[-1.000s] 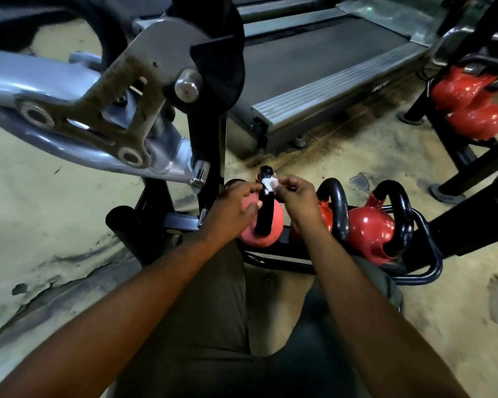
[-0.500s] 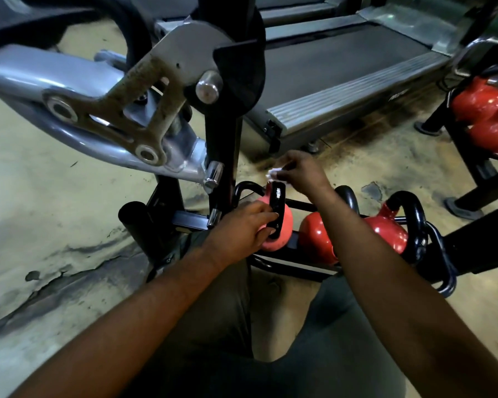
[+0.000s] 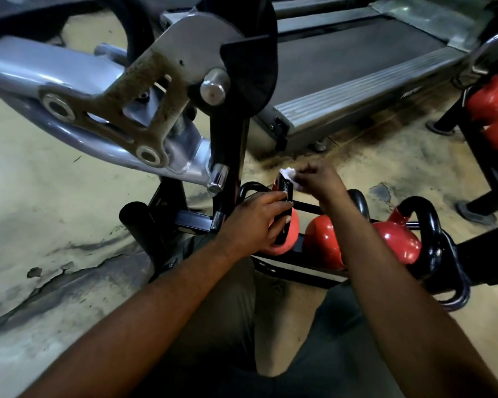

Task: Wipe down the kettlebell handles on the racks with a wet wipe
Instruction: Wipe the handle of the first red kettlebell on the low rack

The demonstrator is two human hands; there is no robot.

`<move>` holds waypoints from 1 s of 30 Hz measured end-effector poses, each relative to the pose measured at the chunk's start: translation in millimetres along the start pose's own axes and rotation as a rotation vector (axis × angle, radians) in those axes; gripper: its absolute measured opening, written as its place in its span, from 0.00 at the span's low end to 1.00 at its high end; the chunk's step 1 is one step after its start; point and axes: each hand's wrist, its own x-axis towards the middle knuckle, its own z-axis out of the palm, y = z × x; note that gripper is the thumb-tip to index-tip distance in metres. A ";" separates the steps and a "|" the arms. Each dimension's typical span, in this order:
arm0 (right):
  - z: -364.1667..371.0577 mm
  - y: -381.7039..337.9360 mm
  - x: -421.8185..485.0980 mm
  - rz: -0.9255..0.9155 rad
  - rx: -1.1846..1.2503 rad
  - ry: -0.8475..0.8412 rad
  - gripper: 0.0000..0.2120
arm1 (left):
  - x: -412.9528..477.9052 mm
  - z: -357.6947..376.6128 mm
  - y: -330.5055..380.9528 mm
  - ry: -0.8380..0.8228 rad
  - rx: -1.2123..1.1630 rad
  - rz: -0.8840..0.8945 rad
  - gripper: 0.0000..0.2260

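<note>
Three red kettlebells with black handles sit in a low black rack [image 3: 296, 272] on the floor. My left hand [image 3: 256, 219] grips the leftmost kettlebell [image 3: 283, 239] around its handle [image 3: 285, 186] and red body. My right hand [image 3: 318, 178] pinches a white wet wipe [image 3: 288, 173] and presses it against the top of that handle. The middle kettlebell [image 3: 324, 242] is partly hidden behind my right forearm. The right kettlebell [image 3: 400, 242] stands free with its handle upright.
A grey machine arm [image 3: 98, 90] and black upright post [image 3: 230, 156] stand close on the left of the rack. A treadmill [image 3: 357, 70] lies behind. Another rack with red kettlebells [image 3: 492, 110] is at the far right. My knees are below the rack.
My right hand has moved with the wipe from the handle's near side up to its far top. My left hand has shifted lower, onto the handle's side and the red body.
</note>
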 end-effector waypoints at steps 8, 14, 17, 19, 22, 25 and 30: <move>9.9 -14.5 42.1 0.086 -0.205 -0.060 0.03 | 6.5 2.3 -4.6 0.011 0.026 0.009 0.18; 43.9 -70.4 47.3 0.129 -0.765 -0.374 0.13 | 6.7 1.7 -7.8 0.001 0.012 -0.001 0.18; 36.9 -65.4 51.3 0.131 -0.692 -0.358 0.08 | 6.7 2.6 -9.1 -0.001 0.008 -0.001 0.18; 20.7 -55.8 57.5 0.194 -0.624 -0.282 0.02 | 6.9 3.3 -9.9 -0.003 -0.001 0.010 0.18; 2.7 -41.5 38.9 0.291 -0.170 -0.205 0.09 | 7.3 4.0 -11.6 0.014 -0.031 0.009 0.18; -2.5 -12.3 6.6 0.381 0.282 -0.125 0.09 | 7.8 3.2 -11.2 0.025 -0.055 -0.006 0.17; 0.9 15.7 -45.5 0.307 0.613 -0.071 0.07 | -0.7 -2.3 -6.6 -0.042 -0.032 0.003 0.18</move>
